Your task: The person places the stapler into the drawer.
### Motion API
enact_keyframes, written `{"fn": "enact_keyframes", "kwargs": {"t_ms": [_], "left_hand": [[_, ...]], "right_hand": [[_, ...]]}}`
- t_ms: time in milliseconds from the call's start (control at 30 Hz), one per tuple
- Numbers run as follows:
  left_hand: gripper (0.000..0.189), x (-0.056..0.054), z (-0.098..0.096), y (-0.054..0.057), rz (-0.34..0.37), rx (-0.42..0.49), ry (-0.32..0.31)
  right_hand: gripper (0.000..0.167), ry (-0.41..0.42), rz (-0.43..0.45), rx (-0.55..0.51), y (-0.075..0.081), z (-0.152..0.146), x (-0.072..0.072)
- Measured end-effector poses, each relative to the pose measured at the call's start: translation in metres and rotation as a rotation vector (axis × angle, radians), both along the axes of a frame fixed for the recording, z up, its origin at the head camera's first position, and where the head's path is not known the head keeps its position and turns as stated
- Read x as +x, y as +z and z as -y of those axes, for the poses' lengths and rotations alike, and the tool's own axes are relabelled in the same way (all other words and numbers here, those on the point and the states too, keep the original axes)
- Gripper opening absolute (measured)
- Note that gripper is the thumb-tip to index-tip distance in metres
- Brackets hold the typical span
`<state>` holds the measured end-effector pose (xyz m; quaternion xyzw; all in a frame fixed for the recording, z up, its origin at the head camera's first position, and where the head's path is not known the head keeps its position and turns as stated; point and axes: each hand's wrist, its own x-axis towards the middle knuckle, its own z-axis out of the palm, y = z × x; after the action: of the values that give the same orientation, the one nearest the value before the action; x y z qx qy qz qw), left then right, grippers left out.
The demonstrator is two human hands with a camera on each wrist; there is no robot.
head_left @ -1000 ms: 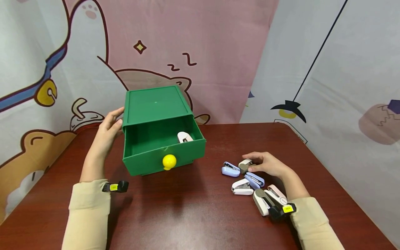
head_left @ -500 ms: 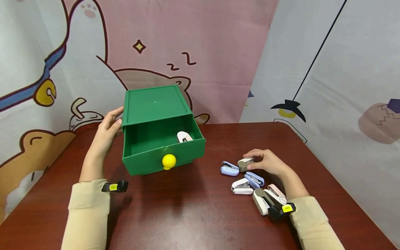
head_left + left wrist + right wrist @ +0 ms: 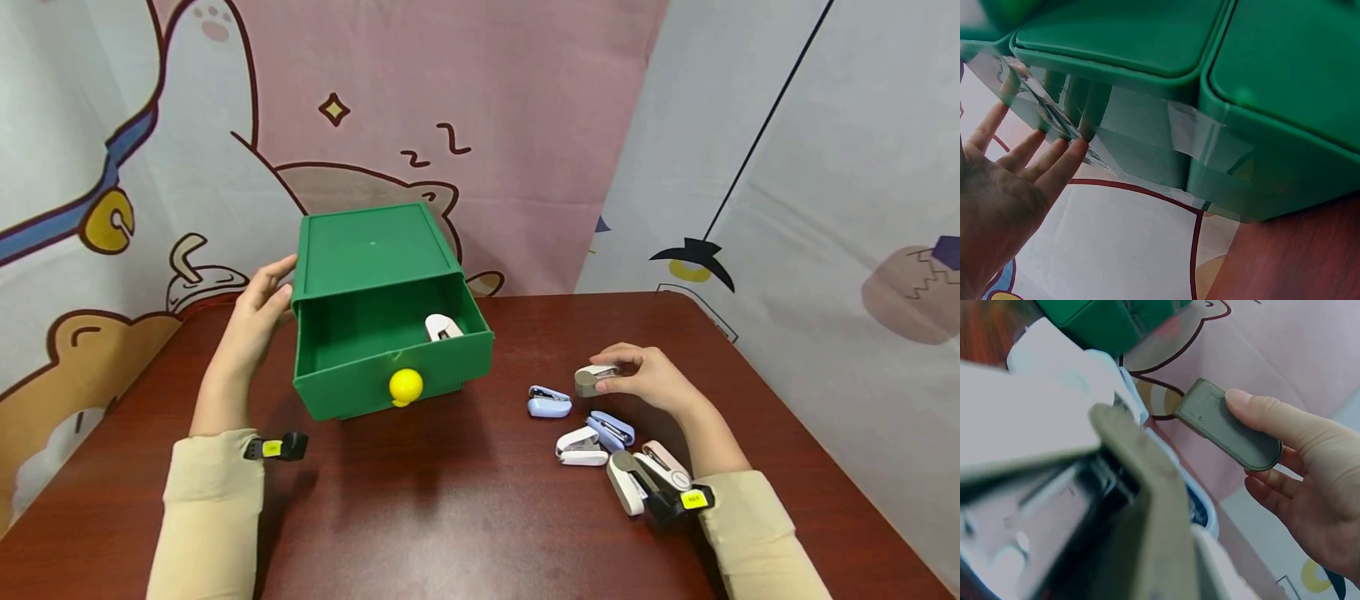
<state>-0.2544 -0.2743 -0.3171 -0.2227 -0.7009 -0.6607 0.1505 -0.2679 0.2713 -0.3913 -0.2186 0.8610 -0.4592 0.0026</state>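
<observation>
My left hand [image 3: 258, 308] touches the left side of a green drawer box [image 3: 375, 250]; in the left wrist view its fingers [image 3: 1060, 165] are extended against clear tape on the box. The drawer is pulled out, with a yellow knob [image 3: 406, 387] on its front and a white stapler [image 3: 441, 327] inside at the right. To the right of the box, my right hand [image 3: 651, 379] pinches a grey-and-white stapler [image 3: 588, 382] between thumb and fingers. The right wrist view shows the stapler's flat grey side [image 3: 1229, 428].
Near the right hand lie a light blue stapler [image 3: 549, 403], a second blue one [image 3: 612, 428], and a white stapler [image 3: 581, 448]. Closer to the right wrist are another grey-and-white stapler [image 3: 627, 485] and a pink-and-white one [image 3: 666, 465]. A printed curtain [image 3: 525, 150] hangs behind the table [image 3: 450, 533].
My right hand has moved back and away from the other staplers with the grey-and-white stapler in its pinch. The nearby light blue stapler has shifted slightly. My left hand and the box look the same.
</observation>
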Motion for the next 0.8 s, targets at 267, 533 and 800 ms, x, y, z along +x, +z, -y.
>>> {"fn": "enact_keyframes", "kwargs": {"t_ms": [267,533,800], "left_hand": [[0.045,-0.001,-0.001,0.000,-0.005,0.028,-0.013],[0.045,0.000,-0.001,0.000,-0.005,0.021,-0.003],[0.045,0.000,-0.001,0.000,-0.001,0.024,-0.010]], "right_hand": [[0.039,-0.020,-0.101,-0.098,0.032,0.022,0.017],[0.037,-0.061,-0.192,-0.113,0.067,0.047,0.039],[0.035,-0.119,-0.251,-0.155,0.093,0.069,0.055]]}}
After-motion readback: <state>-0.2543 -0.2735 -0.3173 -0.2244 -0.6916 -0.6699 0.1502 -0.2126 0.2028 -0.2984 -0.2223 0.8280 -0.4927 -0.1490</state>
